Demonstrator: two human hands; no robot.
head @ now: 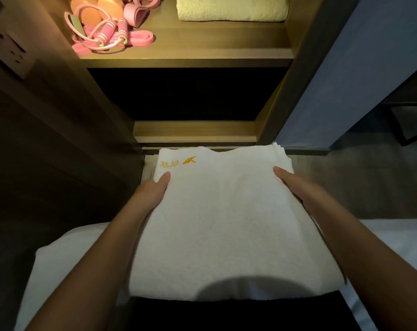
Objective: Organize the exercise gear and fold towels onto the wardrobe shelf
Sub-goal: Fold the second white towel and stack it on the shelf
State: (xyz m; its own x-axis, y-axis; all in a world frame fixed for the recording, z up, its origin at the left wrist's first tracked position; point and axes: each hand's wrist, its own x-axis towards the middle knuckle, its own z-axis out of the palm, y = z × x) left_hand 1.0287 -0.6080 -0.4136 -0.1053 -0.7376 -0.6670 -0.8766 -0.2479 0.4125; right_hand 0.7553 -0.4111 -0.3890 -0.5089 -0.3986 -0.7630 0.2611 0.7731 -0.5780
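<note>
Head view: a folded white towel [226, 223] is held in both hands, level and low in front of the wardrobe, not yet on the shelf [202, 47].

The left hand [155, 189] and right hand [291, 185] grip the towel's side edges, thumbs lying on top. The fingers are out of sight underneath, so their curl can't be confirmed. Up on the lit shelf the pink jump rope [107, 32] and pink bands [140, 39] sit bunched at the left, and a cream towel [231, 8] lies folded at the right. So I'd call the gear and one towel done, with this towel's placing left. Orange items behind the rope are cut off by the frame and hard to name. The lower compartment is too dark to read, and the bed [59, 254] below is mostly covered.
</note>
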